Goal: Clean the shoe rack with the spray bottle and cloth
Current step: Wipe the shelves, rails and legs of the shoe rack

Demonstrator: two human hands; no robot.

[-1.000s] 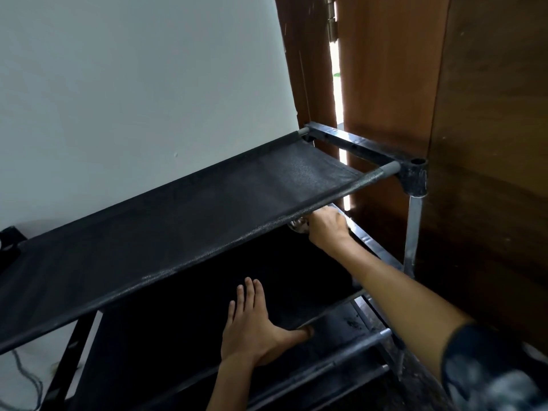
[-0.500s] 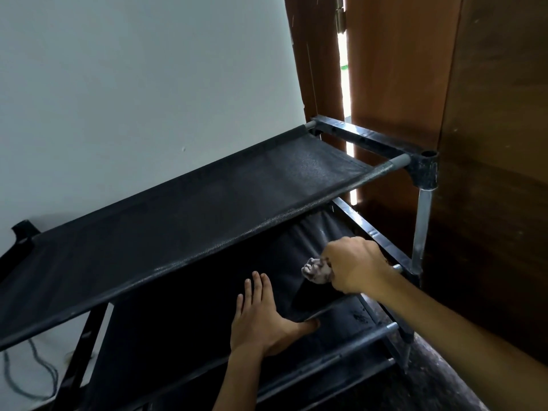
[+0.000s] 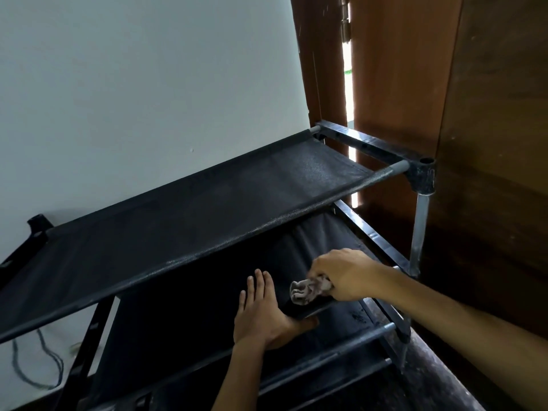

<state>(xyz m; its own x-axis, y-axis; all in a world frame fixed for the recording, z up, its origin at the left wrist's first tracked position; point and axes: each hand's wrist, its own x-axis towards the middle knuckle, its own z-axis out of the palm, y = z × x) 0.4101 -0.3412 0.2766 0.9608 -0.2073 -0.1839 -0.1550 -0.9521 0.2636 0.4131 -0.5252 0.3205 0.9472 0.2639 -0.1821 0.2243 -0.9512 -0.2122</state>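
Observation:
The shoe rack (image 3: pixel 420 176) is a metal frame with black fabric shelves; its top shelf (image 3: pixel 207 215) slants across the middle of the view. My right hand (image 3: pixel 344 275) is closed around a crumpled grey cloth (image 3: pixel 307 291) and presses it on the front edge of the second shelf (image 3: pixel 320 241), right side. My left hand (image 3: pixel 261 315) lies flat on that same shelf just left of the cloth, fingers spread, thumb hooked under the front edge. No spray bottle is in view.
A white wall (image 3: pixel 133 84) stands behind the rack. A brown wooden door (image 3: pixel 400 69) and panel (image 3: pixel 498 143) close off the right side. A dark cable (image 3: pixel 44 369) loops on the floor at lower left. Lower shelf bars (image 3: pixel 350 348) show below my hands.
My right hand with the cloth has come out from under the top shelf toward me along the second shelf's right side, to its front edge. My left hand has stayed flat.

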